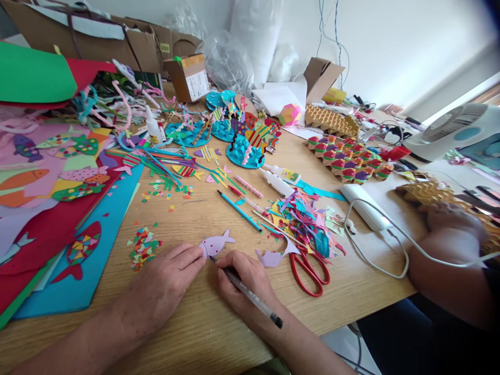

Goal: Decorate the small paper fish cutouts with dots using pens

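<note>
A small lilac paper fish (216, 243) with a few dark pink dots lies on the wooden table. My left hand (167, 273) rests on the table with its fingers stretched out, fingertips pressing the head end of the fish. In my right hand (244, 281) is a black pen (253, 299), its tip on the fish's lower edge near a dark curved line. Lilac paper offcuts (269, 258) lie just right of that hand, beside red-handled scissors (310, 273). Left of my left hand is a little heap of coloured paper bits (144, 247).
Stacked coloured paper (113, 229) with decorated paper fish covers the left side. Glue bottles (277, 182), pens and a pile of paper scraps (308, 219) lie ahead. A white power strip (367, 205) trails a cable at right. Another person's arm (449, 255) rests by egg-carton pieces (425, 192).
</note>
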